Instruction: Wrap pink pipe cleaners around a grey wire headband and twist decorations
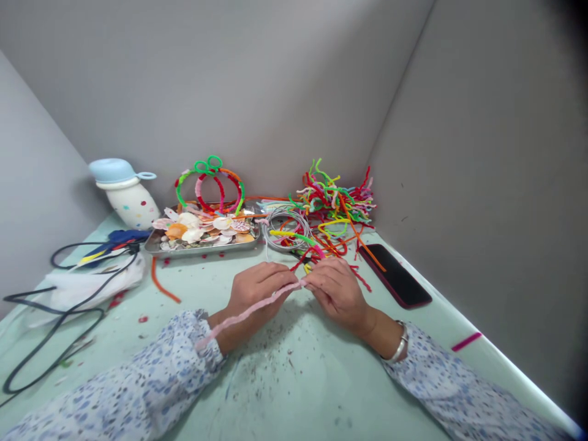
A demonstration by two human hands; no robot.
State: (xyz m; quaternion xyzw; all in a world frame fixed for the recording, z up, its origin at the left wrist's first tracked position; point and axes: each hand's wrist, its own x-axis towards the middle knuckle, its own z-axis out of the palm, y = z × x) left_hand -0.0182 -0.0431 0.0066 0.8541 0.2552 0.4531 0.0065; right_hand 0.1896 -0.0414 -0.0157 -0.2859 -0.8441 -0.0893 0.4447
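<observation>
My left hand (260, 291) and my right hand (337, 294) meet over the middle of the table, fingertips almost touching. Pinched between the fingers of both is a pale pink pipe cleaner (250, 312), its long end running back over my left wrist to the sleeve. A coloured stretch of pipe cleaner (296, 240), yellow, green and pink, rises from behind my right fingers; whether it joins the pink one is hidden. Just beyond my hands lie a coil of grey wire (278, 236) and loose red pipe cleaners (362, 278).
A metal tray (206, 250) of shells stands at the back, with pipe-cleaner rings (241, 190) behind. Farther right are a pipe-cleaner heap (333, 193) and a phone (399, 278). On the left are a white bottle (131, 202), a black cable (27, 361) and a plastic bag (92, 288).
</observation>
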